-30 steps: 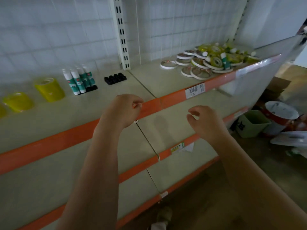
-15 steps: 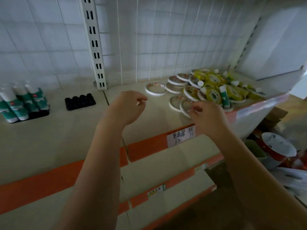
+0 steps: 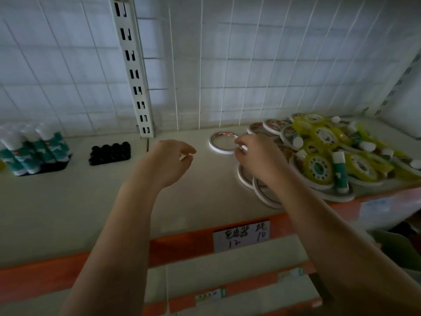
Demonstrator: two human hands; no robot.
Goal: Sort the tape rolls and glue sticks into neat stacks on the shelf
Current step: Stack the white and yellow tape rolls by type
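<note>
A thin white tape ring (image 3: 213,147) lies flat on the beige shelf (image 3: 68,201), left of a loose pile of white and yellow tape rolls (image 3: 319,166). Several glue sticks, one with a green label (image 3: 340,171), lie mixed into that pile. My right hand (image 3: 259,158) is at the ring's right rim, its fingertips pinching the edge. My left hand (image 3: 168,163) hovers over bare shelf to the left of the ring, fingers loosely curled and holding nothing. A group of upright glue sticks (image 3: 34,149) stands in a black holder at the far left.
A black tray of small caps (image 3: 110,153) sits between the upright glue sticks and a slotted metal post (image 3: 134,71). A wire grid backs the shelf. A handwritten price label (image 3: 241,236) hangs on the orange front edge, with lower shelves beneath.
The view has swung right and closer to the shelf. My right hand rose from below the shelf edge, over the front rings, onto the lone white ring. My left hand moved forward over the shelf.
</note>
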